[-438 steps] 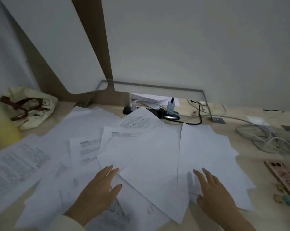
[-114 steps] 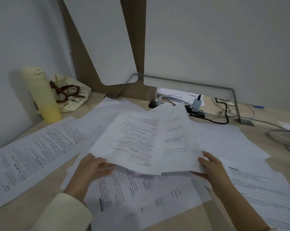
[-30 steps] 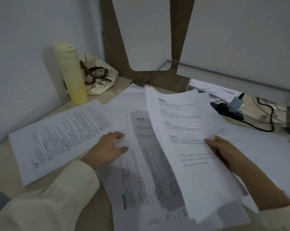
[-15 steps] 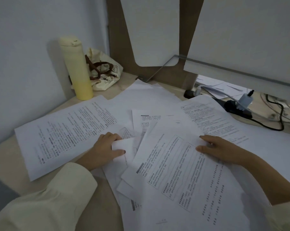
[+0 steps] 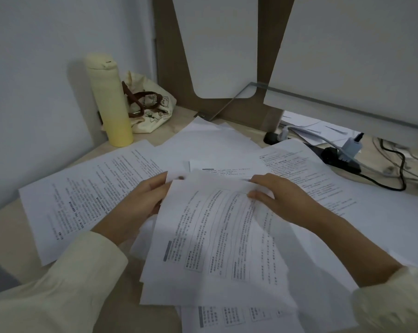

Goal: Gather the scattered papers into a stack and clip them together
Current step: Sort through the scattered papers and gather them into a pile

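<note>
both hands on one loose bundle of papers (image 5: 215, 236) at centre, lifted and tilted toward the camera, edges not squared, sheets fanned at the 6 o'clock end. left hand (image 5: 140, 205) grips the bundle's 10 o'clock corner, fingers curled round behind the sheets, one fingertip showing over the top edge. right hand (image 5: 282, 198) pinches the 1 o'clock corner, thumb flat on the printed face, fingers curled over the top edge. cream sleeve (image 5: 59, 284) on the left arm at 7 o'clock.

more papers lie flat on the counter (image 5: 6, 231): a printed sheet (image 5: 83, 195) at 9 o'clock partly under the left hand, blank sheets (image 5: 210, 145) overlapping at 12 o'clock, another printed sheet (image 5: 323, 183) at 3 o'clock under the right wrist, a table-printed page (image 5: 227, 318) poking out at 6 o'clock under the bundle.

yellow bottle (image 5: 109, 99) upright at 10 o'clock against the wall, cloth bag (image 5: 150, 109) with brown handles touching it on its 3 o'clock side. black power strip (image 5: 340, 159) with a white plug at 2 o'clock, black cable (image 5: 395, 174) looping beside it.
</note>
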Demonstrator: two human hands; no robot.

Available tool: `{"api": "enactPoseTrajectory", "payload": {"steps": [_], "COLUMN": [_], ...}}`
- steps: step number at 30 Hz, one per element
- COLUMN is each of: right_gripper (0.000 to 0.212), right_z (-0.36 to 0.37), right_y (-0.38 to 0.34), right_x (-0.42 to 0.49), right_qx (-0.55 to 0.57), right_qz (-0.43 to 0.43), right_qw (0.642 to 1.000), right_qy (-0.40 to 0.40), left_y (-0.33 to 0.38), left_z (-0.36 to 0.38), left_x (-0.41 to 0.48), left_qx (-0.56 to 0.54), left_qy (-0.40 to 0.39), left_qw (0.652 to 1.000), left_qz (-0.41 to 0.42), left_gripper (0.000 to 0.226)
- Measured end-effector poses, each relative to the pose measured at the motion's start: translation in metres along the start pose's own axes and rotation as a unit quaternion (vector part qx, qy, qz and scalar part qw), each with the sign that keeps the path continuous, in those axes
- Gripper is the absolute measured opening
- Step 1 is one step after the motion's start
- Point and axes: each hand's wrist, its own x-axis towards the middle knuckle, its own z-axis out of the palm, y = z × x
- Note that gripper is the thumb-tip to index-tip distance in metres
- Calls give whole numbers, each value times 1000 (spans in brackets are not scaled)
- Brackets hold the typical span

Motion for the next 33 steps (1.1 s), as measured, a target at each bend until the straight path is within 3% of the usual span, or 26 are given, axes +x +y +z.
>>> {"api": "enactPoseTrajectory", "payload": {"steps": [2,6,9,14,19,22,25,27,33], "right_gripper": [32,19,32,17,33,35,33,34,29], "right_z": [-6,-22,-36,-47,-38,-22,1,13,23], "right_y": [-3,13,31,61,91,99,98,98,102], "right_x": [-3,-11,-24,-48,-72,-81,-86,-87,-88], "right_qx": [26,158,237,333,491,551,578,576,538], "right_qz": [52,121,196,289,368,392,408,410,405], "right_qw": [998,972,932,847,734,695,686,692,724], "right_qy": [37,122,189,296,292,242,172,146,148], "left_y": [6,10,4,-13,-23,-29,-31,-29,-26], "left_z": [1,0,3,21,41,46,49,49,60], "left_x": [4,8,3,2,6,10,16,21,42], "left_qx": [-4,11,3,-8,-5,-18,-62,-84,-5], "left_qy": [21,59,96,103,72,75,85,87,66], "left_qw": [1000,997,995,991,990,986,980,977,979], "left_qz": [-17,-53,-40,-86,-123,-148,-170,-177,-194], "left_gripper": [29,23,18,28,40,48,44,9,10]}}
